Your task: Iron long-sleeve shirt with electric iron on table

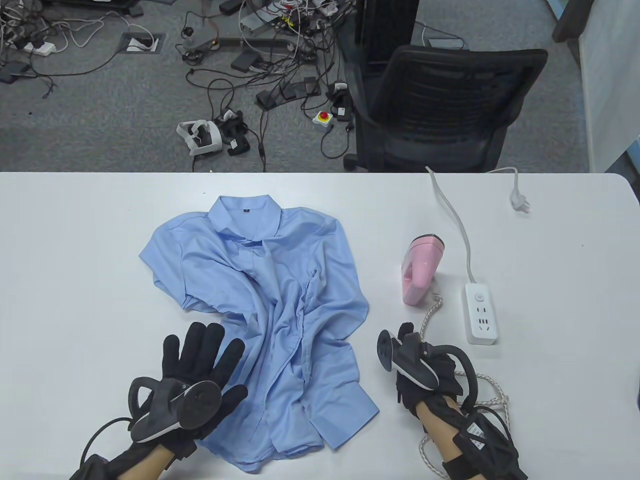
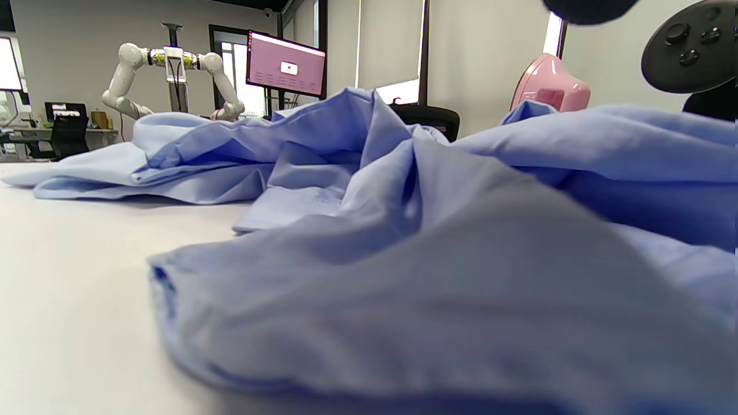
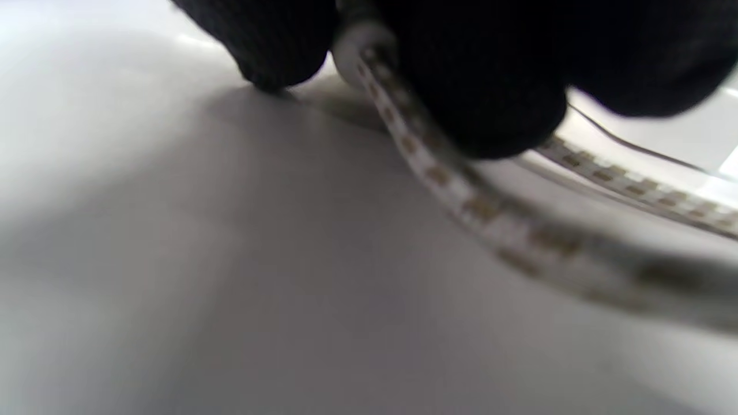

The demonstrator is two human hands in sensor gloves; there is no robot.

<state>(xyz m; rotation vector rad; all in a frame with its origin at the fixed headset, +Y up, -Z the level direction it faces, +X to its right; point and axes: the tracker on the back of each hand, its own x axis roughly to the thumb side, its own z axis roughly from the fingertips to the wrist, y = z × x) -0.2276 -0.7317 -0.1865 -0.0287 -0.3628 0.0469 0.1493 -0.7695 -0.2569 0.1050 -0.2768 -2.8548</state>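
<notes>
Shirt (image 1: 272, 295) — soft, light, crumpled left of pink iron (image 1: 419, 270); grip hem; left hand (image 1: 200, 372) flat, right hand (image 1: 425, 370) pinching cord (image 3: 461, 190).

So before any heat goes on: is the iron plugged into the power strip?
No. The strip's sockets are empty, and the right hand holds the iron's braided cord beside the table edge.

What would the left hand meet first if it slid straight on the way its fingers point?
Most likely the crumpled blue shirt: the left hand lies flat beside it, fingers angled toward its lower folds.
</notes>
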